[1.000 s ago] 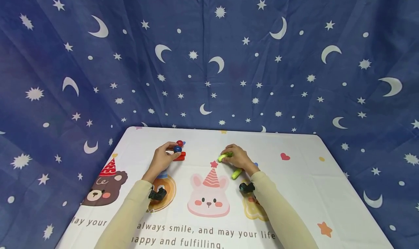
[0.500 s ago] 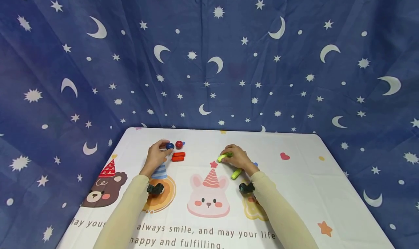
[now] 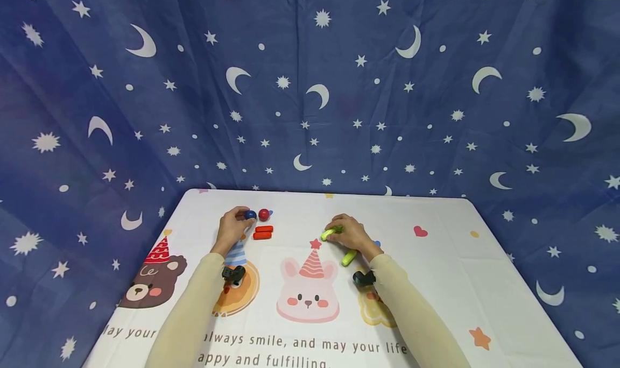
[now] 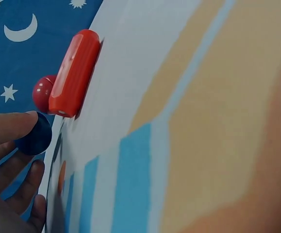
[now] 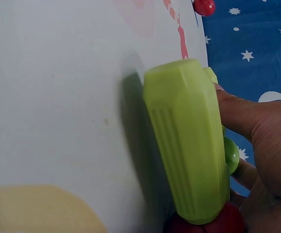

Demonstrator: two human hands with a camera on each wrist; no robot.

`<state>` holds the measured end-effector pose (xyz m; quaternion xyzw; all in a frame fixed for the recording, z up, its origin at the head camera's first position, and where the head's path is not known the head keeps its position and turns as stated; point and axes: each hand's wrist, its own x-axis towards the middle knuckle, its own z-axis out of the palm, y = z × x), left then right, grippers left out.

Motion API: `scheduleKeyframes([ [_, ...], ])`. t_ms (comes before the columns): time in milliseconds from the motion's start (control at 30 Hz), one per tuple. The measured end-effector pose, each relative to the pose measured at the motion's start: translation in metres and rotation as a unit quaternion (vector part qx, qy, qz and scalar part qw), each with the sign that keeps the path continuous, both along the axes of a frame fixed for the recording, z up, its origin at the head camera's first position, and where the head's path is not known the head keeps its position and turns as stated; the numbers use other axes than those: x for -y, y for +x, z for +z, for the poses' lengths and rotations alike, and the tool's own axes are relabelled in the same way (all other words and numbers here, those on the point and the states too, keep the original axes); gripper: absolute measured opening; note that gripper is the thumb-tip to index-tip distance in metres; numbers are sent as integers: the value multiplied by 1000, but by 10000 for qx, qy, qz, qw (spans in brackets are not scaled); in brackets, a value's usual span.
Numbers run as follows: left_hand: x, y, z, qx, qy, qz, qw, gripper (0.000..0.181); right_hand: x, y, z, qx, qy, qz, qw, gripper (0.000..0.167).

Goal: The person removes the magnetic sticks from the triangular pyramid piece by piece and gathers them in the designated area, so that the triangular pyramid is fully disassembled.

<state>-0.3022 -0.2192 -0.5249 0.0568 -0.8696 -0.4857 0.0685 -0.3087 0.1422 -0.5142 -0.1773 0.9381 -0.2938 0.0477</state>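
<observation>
Within left grip (image 3: 233,227): blue ball (image 3: 250,214) (red ball (image 3: 263,214) near)

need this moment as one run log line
left hand: holds glossy blue ball | right hand: holds yellow-green oblong piece | nearby: glossy red ball, two red oblong pieces, light-green ridged stick

Blue ball (image 3: 250,214) & red ball (image 3: 263,214): smooth, glossy. 2 red sticks (image 3: 262,235): glossy, prob. plastic. Green sticks (image 5: 184,141): smooth semi-gloss, ditto. Bench cover (image 3: 436,282): matt cloth. Bkgd curtain (image 3: 349,158): creased matt fabric.
</observation>
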Motion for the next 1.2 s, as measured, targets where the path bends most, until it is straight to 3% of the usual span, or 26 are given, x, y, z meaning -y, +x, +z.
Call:
scheduleKeyframes([
  [367, -2, -3, -2, -18, -129, -56, 9999, 42, 2, 1, 0, -52, 28, 55, 10000, 21],
  [700, 1, 0, 5, 274, 28, -28, 9996, 46, 2, 2, -1, -63, 9, 65, 10000, 21],
  [800, 1, 3, 9, 178, 41, 29, 9998, 44, 1, 2, -2, -42, 7, 77, 10000, 23],
  [933, -5, 8, 16, -222, 35, -72, 9997, 41, 0, 1, -2, -49, 36, 69, 10000, 28],
  [1033, -13, 12, 23, -557, -26, -194, 9983, 39, -1, 0, -1, -36, -56, 60, 10000, 32],
  [1200, -32, 19, 34, -850, 13, -343, 9958, 35, -2, 0, 2, 3, -233, 119, 9997, 36],
])
